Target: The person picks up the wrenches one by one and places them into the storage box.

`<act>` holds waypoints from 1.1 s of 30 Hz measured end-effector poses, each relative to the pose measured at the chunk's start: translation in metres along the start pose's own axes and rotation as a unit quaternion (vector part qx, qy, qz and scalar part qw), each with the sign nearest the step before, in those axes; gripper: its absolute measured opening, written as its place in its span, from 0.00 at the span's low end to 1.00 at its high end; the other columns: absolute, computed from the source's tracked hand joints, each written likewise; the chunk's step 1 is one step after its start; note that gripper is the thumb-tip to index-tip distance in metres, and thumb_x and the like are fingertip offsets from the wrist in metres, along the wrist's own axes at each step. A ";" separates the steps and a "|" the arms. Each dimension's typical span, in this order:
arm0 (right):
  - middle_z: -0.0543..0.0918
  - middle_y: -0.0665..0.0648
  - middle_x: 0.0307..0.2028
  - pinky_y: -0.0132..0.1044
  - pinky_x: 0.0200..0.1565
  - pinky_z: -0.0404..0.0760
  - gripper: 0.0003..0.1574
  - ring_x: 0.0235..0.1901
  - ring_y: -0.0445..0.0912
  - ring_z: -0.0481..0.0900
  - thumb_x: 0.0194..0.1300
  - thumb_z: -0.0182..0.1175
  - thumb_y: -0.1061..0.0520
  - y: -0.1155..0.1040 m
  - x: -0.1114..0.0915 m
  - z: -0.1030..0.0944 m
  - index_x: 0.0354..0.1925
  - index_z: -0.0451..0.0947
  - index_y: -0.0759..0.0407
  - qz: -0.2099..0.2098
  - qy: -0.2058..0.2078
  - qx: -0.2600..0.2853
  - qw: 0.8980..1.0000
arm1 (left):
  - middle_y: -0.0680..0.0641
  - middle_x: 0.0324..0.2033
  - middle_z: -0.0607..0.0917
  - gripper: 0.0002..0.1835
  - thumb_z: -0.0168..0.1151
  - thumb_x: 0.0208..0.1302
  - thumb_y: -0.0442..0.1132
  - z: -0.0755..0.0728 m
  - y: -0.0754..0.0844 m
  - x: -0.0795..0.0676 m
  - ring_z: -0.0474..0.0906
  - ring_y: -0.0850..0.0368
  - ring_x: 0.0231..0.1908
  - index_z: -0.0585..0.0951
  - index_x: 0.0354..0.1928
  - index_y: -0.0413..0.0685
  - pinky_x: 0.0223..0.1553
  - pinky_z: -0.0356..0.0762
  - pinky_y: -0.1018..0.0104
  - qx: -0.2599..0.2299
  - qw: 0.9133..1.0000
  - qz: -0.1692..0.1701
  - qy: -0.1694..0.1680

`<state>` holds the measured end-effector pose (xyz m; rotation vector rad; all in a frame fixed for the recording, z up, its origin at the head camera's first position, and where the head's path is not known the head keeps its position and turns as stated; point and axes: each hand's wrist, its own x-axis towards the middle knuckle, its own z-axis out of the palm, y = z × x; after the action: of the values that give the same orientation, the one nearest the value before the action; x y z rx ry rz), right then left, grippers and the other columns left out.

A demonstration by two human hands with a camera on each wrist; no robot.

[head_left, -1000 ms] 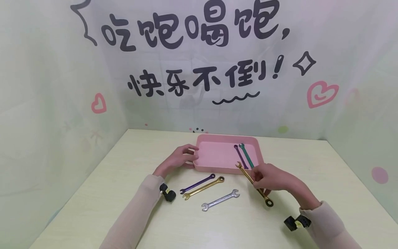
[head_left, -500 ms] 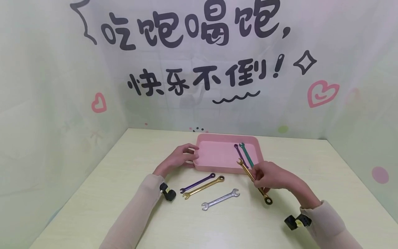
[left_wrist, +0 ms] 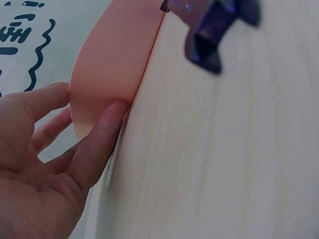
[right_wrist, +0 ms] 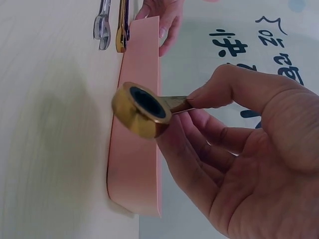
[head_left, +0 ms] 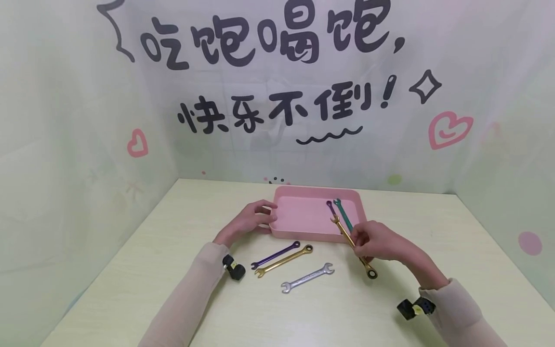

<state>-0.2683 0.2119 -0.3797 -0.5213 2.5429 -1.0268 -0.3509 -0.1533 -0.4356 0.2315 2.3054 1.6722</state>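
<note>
My right fingers (right_wrist: 184,154) are pinching the gold wrench (head_left: 346,235) mid-shank, stiff and slick, I'm guessing; left fingers (left_wrist: 102,139) gripping the pink tray (head_left: 299,235)!

A gold wrench (right_wrist: 133,117) was pinched at its shank between the thumb and fingers of the right-hand grip (right_wrist: 237,144), its round ring end turned toward the camera and seen against the outer wall of a pink tray (right_wrist: 137,169). The far end of the tray was touched by the left-hand grip (right_wrist: 168,16), near which a silver wrench (right_wrist: 102,30) and a second gold wrench (right_wrist: 121,32) were seen side by side on the pale counter (right_wrist: 45,159). Black lettering (right_wrist: 237,46) was displayed on a pale backdrop (right_wrist: 192,209) behind.
</note>
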 end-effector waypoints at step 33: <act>0.83 0.60 0.34 0.39 0.36 0.92 0.14 0.32 0.47 0.82 0.65 0.61 0.65 0.015 0.014 -0.003 0.47 0.77 0.73 -0.041 0.035 0.109 0.993 | 0.35 0.60 0.76 0.25 0.65 0.72 0.37 0.001 -0.001 0.001 0.84 0.48 0.50 0.75 0.68 0.44 0.51 0.91 0.56 0.001 1.000 0.003 -0.002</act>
<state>-0.2854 0.2172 -0.3904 -0.5397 2.4439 -1.3562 -0.3514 -0.1528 -0.4369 0.2435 2.3066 1.6700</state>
